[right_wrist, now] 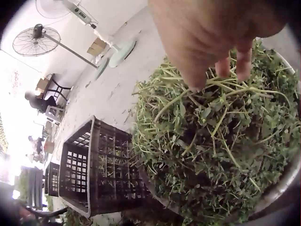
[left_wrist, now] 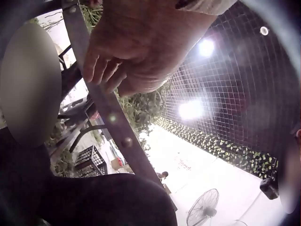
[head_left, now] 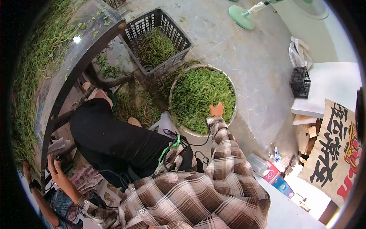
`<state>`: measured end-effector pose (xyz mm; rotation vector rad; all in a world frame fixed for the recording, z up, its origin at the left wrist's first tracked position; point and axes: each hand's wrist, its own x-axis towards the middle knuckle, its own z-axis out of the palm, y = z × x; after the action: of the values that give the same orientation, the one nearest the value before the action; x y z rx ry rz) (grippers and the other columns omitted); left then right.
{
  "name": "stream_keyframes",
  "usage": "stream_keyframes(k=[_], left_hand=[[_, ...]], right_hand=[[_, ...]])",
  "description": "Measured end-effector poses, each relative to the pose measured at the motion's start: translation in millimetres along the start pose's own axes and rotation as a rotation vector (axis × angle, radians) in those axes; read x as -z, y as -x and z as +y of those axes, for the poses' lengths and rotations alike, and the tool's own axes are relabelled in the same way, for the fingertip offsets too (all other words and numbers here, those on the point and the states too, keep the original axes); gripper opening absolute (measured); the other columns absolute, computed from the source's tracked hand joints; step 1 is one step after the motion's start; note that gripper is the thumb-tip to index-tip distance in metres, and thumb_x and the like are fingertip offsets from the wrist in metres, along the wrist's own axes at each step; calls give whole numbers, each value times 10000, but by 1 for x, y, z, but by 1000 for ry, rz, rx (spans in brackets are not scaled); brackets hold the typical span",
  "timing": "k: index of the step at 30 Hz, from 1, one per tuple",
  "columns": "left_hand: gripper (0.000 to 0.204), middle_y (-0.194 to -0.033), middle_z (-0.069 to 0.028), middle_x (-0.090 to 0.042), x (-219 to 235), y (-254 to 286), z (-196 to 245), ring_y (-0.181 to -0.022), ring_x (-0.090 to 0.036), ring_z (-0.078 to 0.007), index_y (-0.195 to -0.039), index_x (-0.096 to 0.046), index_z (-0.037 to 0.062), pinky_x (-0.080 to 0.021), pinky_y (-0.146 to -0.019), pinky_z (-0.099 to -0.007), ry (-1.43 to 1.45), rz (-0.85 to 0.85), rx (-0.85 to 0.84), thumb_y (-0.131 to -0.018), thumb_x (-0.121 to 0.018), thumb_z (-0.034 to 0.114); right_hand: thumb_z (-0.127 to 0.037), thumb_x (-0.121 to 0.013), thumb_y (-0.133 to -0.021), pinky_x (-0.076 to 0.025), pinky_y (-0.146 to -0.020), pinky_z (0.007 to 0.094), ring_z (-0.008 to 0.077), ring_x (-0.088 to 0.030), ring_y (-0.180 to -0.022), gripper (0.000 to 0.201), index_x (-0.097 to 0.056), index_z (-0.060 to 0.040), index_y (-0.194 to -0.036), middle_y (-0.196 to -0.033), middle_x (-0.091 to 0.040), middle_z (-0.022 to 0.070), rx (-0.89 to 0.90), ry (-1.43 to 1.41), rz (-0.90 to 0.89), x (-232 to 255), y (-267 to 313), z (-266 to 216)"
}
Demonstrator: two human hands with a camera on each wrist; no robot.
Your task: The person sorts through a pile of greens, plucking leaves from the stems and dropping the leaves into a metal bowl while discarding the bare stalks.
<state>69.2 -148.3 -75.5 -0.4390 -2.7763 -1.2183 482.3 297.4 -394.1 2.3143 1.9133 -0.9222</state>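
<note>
Leafy green stems fill a round metal basin on the floor. My right hand is over the front part of this heap. In the right wrist view, the thumb and fingers of that hand point down with a gap between them, their tips at some loose stems. My left hand is beside the edge of a dark table, its fingers extended in the head view. Seen from the left wrist, the hand overlaps the table edge, fingers loosely bent.
More greens lie heaped on the table. A black plastic crate with stems in it stands beside the basin. Another person's arm shows at lower left. A fan base and a small black crate stand further off.
</note>
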Motion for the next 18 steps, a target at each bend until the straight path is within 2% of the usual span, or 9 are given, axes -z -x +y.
stream_keyframes(k=[2,3,5,7,9,10,13,18], left_hand=[[371,-1253,-118,-502,-2,1,4,-1165,-474,-207,-1252,-488,14,-397,-964,-332,-17,-7,-1,-945,-451,219],[371,-1252,-120,-503,-2,1,6,-1164,-476,-209,-1252,-489,15,-398,-966,-336,-30,-12,2,-944,-452,219],[373,-1250,-123,-506,1,1,10,-1161,-480,-213,-1252,-489,15,-397,-968,-339,-37,-23,0,-943,-454,220],[375,-1248,-126,-508,2,3,13,-1157,-485,-217,-1252,-490,16,-397,-969,-343,-51,-39,5,-941,-456,222],[377,-1240,-129,-513,3,4,12,-1147,-492,-218,-1250,-491,14,-396,-971,-346,-76,-45,-1,-940,-456,226],[381,-1242,-128,-511,5,5,10,-1146,-493,-218,-1248,-491,11,-396,-972,-346,-53,-42,34,-938,-461,231],[381,-1237,-125,-517,5,4,11,-1144,-495,-217,-1244,-495,10,-399,-965,-345,-85,-35,37,-939,-462,236],[383,-1230,-125,-525,-4,1,6,-1145,-497,-219,-1241,-498,13,-397,-956,-339,-51,-84,43,-943,-455,248]], right_hand=[[-196,-661,-722,-437,-862,456,393,-477,-1053,651,-334,22,-1241,-1272,-319,220,-48,-39,21,-2,-1,-8],[-196,-661,-722,-437,-862,456,393,-477,-1053,651,-334,22,-1241,-1272,-319,220,-38,-43,15,-4,-2,-10],[-188,-667,-714,-450,-855,457,394,-476,-1058,650,-342,23,-1236,-1261,-335,216,-127,-22,60,-9,1,-15],[-204,-675,-718,-461,-842,465,391,-481,-1052,634,-352,13,-1219,-1249,-339,212,-104,-1,51,-13,1,-19],[-212,-669,-737,-464,-845,465,383,-483,-1049,585,-370,1,-1192,-1230,-346,205,-170,52,51,-13,1,-23],[-195,-651,-753,-463,-845,467,379,-482,-1045,519,-393,-5,-1161,-1213,-351,199,-174,28,61,-11,2,-25],[-169,-641,-745,-463,-840,467,381,-478,-1042,488,-411,1,-1141,-1204,-349,197,-173,8,88,-13,-2,-20],[-196,-560,-794,-413,-897,465,396,-439,-1107,482,-432,17,-1207,-1277,-362,251,-42,12,67,-14,-12,0]])
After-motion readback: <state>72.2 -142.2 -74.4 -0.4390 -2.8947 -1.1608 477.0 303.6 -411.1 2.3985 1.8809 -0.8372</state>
